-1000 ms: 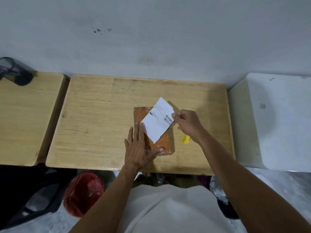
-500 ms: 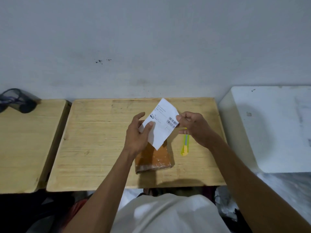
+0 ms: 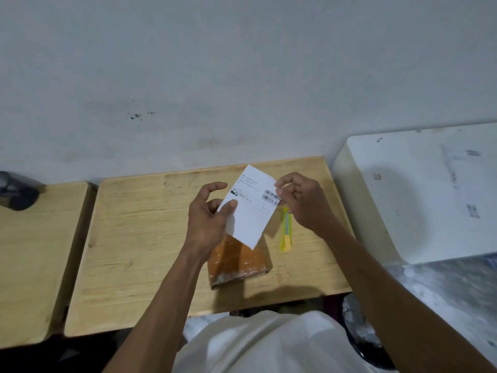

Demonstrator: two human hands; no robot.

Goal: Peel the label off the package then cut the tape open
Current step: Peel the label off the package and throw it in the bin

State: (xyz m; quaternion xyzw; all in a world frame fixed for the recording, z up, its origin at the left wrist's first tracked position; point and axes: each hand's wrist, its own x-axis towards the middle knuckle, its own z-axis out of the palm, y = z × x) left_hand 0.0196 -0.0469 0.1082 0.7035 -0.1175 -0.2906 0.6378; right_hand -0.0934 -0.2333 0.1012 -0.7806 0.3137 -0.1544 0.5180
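A white label (image 3: pixel 251 211) with barcodes is held in the air above the wooden table (image 3: pixel 139 238), free of the package. My left hand (image 3: pixel 209 219) pinches its left edge with the thumb on top. My right hand (image 3: pixel 304 200) pinches its right edge by the barcodes. Below the label lies the package (image 3: pixel 236 262), a flat parcel wrapped in orange-brown tape, its upper part hidden by the label and my left hand. A yellow-green utility knife (image 3: pixel 286 232) lies on the table just right of the package, under my right wrist.
A second wooden table (image 3: pixel 29 251) stands at the left with a dark object (image 3: pixel 16 193) at its far end. A white box-like surface (image 3: pixel 419 195) sits to the right. The wall rises directly behind the tables.
My left hand left the package and took the label's left edge. The label came fully off and both hands lifted it; the view tilted upward.
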